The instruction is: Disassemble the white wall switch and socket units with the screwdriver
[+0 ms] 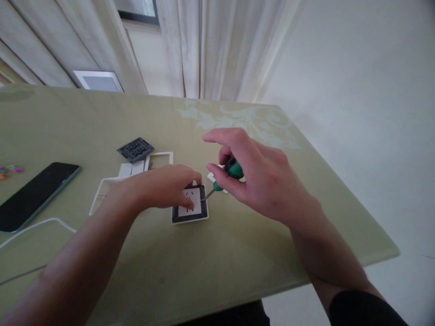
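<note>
Plainly, the white-faced socket panel (196,198) lies face up on the counter (217,258), ringed by a dark border (204,209). Over it bends my left hand (166,184), thumb on the face and fingers at the far edge; whether they pinch or merely press, I cannot tell. My right hand (261,179) grips the green-handled screwdriver (218,186) loosely, its index finger held off the handle. The tip meets the border's right side at a slant, too small for me to see how it seats. I judge that steady left-hand pressure matters most, since so light a panel could skid; I want force along the shaft, no wrenching, and left fingertips out of the tip's path. Beyond the left hand sit a white frame (171,158) and a dark plate (135,150); farther left, well apart, lies a phone (37,195).
</note>
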`<state>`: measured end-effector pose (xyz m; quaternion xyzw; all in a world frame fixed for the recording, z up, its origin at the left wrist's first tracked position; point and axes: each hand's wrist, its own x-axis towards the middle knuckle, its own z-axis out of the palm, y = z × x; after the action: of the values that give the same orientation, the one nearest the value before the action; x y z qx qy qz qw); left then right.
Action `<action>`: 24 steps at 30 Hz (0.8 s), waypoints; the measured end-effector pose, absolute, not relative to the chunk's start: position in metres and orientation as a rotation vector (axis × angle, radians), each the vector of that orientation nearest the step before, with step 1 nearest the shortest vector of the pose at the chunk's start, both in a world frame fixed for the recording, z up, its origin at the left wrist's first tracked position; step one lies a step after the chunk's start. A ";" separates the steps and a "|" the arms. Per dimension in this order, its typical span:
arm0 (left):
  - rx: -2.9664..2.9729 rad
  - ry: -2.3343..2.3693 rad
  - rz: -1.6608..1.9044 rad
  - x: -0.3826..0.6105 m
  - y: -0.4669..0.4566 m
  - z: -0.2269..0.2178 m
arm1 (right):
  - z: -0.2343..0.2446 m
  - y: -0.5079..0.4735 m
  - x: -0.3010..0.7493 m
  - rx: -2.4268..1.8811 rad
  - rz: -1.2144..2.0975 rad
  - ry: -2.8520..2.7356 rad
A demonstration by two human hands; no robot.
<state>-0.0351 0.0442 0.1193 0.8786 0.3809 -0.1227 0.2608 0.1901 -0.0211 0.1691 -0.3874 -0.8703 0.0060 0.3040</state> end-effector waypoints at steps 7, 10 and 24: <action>2.369 1.040 -0.341 -0.033 0.043 0.121 | 0.170 -0.023 0.193 -1.043 -0.012 -2.286; 2.382 1.045 -0.346 -0.033 0.043 0.121 | 0.170 -0.022 0.193 -1.056 -0.020 -2.273; 2.261 0.824 -0.065 -0.035 0.045 0.122 | 0.170 -0.021 0.192 -0.933 0.114 -2.310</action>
<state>-0.0349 0.0450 0.1224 0.8767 0.3196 -0.0253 0.3587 0.1925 -0.0207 0.1705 -0.3549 -0.8780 0.0432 0.3183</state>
